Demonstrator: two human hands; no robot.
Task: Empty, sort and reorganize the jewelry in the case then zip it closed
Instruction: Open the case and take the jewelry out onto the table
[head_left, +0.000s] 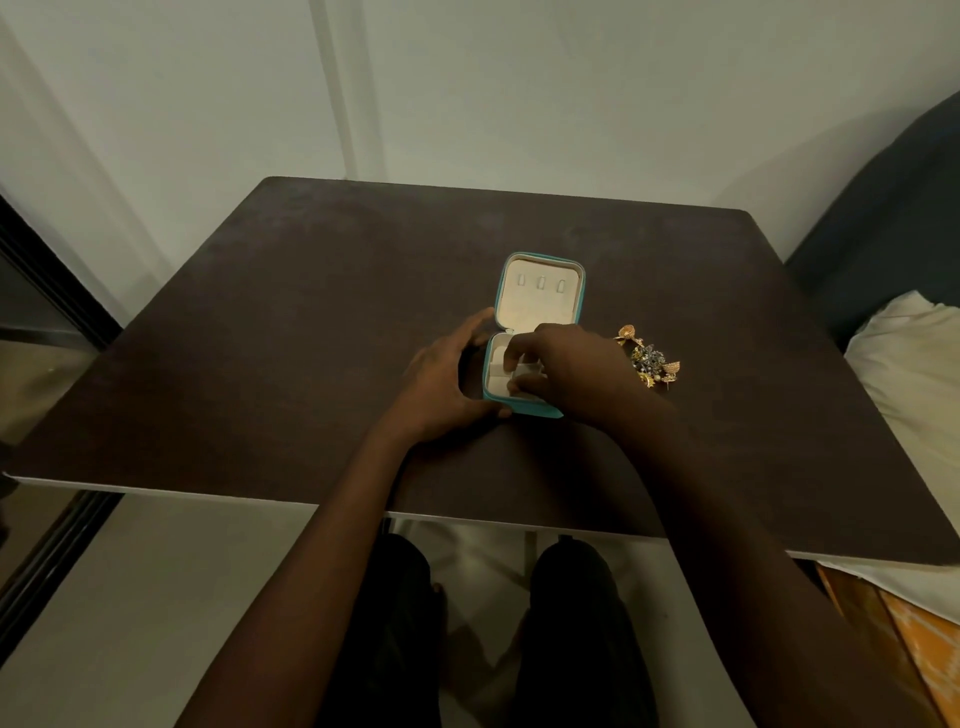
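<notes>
A small teal jewelry case (540, 291) lies open in the middle of the dark table (260, 364), its cream lid upright with three small hooks. My left hand (447, 374) holds the left side of the case's base, fingers curved around it. Over the base, my right hand (561, 371) reaches down with its fingertips in the cream compartments; whether it pinches a piece is hidden. A small pile of gold and blue-grey jewelry (649, 358) sits on the table just right of the case, behind my right hand.
A white wall stands behind the table. At the right are a dark cushion (893, 208) and a pale pillow (914, 374). A dark-framed mirror or glass door (47, 322) is on the left. My knees show below the table's near edge.
</notes>
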